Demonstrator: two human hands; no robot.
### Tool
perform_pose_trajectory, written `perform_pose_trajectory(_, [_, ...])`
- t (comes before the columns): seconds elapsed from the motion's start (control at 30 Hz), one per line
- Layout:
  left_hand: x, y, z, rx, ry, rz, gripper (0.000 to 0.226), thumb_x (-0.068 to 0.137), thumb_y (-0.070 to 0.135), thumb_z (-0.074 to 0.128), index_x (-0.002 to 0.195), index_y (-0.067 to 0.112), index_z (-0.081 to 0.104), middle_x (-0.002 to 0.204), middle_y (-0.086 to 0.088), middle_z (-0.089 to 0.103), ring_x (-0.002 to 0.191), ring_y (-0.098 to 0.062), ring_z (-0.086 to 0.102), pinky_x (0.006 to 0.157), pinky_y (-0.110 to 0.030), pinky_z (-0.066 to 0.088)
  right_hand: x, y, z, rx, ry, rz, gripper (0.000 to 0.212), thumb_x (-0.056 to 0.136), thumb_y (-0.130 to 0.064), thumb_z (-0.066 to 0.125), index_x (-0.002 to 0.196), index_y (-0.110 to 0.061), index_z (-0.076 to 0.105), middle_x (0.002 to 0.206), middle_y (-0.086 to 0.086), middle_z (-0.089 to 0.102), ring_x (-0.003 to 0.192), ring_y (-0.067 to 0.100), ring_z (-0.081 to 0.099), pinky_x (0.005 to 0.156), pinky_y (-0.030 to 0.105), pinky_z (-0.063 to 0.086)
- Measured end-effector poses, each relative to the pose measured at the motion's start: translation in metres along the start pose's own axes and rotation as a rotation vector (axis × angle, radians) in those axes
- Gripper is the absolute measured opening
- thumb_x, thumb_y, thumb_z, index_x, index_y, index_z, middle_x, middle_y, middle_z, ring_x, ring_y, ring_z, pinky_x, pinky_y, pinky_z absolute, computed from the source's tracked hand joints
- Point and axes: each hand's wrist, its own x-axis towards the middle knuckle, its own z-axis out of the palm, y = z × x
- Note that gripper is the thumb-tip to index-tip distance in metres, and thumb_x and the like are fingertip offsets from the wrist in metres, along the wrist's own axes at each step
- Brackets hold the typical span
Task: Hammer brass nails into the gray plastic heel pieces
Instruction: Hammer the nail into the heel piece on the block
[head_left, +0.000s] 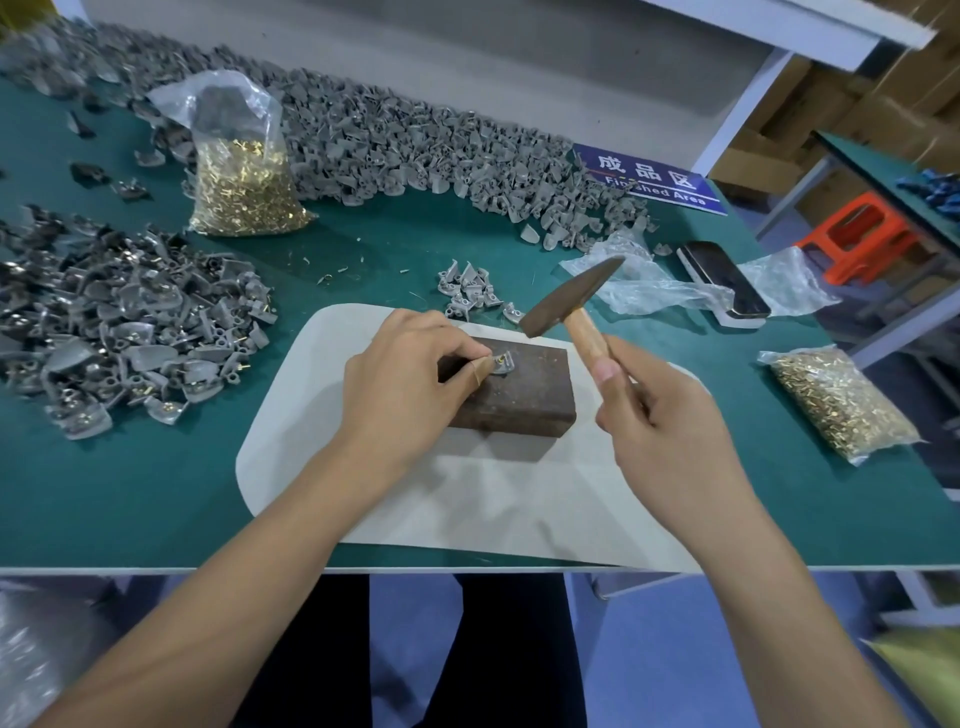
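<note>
**Head view: hammer face raised above and to the right of the nail**

Head view shows the small gray plastic heel piece (503, 362) lying on top of the dark rusty rectangular metal block (514, 392), near the block's upper left area. The block rests on a pale rounded sheet (467, 493) laid over the green surface (156, 493).

**Hand states**
- The left hand (410, 384) pinches the heel piece at its left edge with thumb and forefinger, steadying it against the block. A short brass nail (500, 358) shows in the piece; how deep it sits cannot be told.
- The right hand (670, 426) is curled around the pale wooden handle of the dark steel-headed hammer (569, 299), gripping it low on the shaft.

**Governing relation**
- The hammer head is held clear of the block, above and to the right of the heel piece, not touching it.
- The handle runs diagonally from the right hand at lower right up toward upper left; the head lies across it, its lower end nearest the nail.
- The left fingertips lie just beside the nail, on the side away from the hammer.

**Judgement**
- The step in hand is the strike. The head must travel down and leftward to meet the nail squarely.
- The risk is a glancing blow bending the nail or reaching the pinching fingers.
</note>
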Motion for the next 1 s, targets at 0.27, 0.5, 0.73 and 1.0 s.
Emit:
perform_pose_trajectory(0.27, [0.001, -0.003, 0.000, -0.070, -0.027, -0.027, 0.005, 0.087, 0.043, 0.077, 0.084, 0.043, 0.074, 0.090, 0.023, 0.064, 0.102, -0.004, 0.050, 0.072, -0.038, 0.049, -0.004, 0.001, 0.012, -0.001, -0.116, 0.052, 0.026, 0.109, -0.034, 0.040, 0.100, -0.023, 0.062, 0.062, -0.009, 0.044, 0.057, 0.012, 0.037, 0.055, 0.032, 0.032])
perform_pose_trajectory(0.5, [0.000, -0.004, 0.001, -0.081, -0.007, -0.019, 0.005, 0.085, 0.051, 0.076, 0.082, 0.047, 0.074, 0.088, 0.031, 0.061, 0.097, 0.003, 0.046, 0.063, -0.024, 0.036, 0.000, -0.007, 0.002, 0.011, 0.035, 0.015, 0.027, 0.109, -0.038, 0.040, 0.099, -0.020, 0.058, 0.073, 0.006, 0.050, 0.058, 0.012, 0.037, 0.052, 0.025, 0.029])
perform_pose_trajectory(0.73, [0.001, -0.006, 0.002, -0.098, -0.008, -0.020, 0.004, 0.085, 0.048, 0.078, 0.083, 0.045, 0.076, 0.086, 0.028, 0.063, 0.098, -0.003, 0.049, 0.069, -0.034, 0.047, -0.003, -0.005, 0.005, -0.027, -0.053, 0.030, 0.027, 0.109, -0.037, 0.039, 0.102, -0.022, 0.061, 0.070, 0.003, 0.049, 0.056, 0.011, 0.038, 0.051, 0.026, 0.030])
perform_pose_trajectory(1.0, [0.000, -0.006, 0.003, -0.117, -0.016, -0.030, 0.004, 0.083, 0.047, 0.079, 0.083, 0.046, 0.076, 0.087, 0.028, 0.064, 0.099, -0.003, 0.049, 0.072, -0.037, 0.049, -0.007, -0.003, 0.011, -0.024, -0.092, 0.033, 0.024, 0.109, -0.035, 0.040, 0.092, -0.031, 0.057, 0.062, -0.007, 0.046, 0.057, 0.014, 0.040, 0.052, 0.026, 0.031])
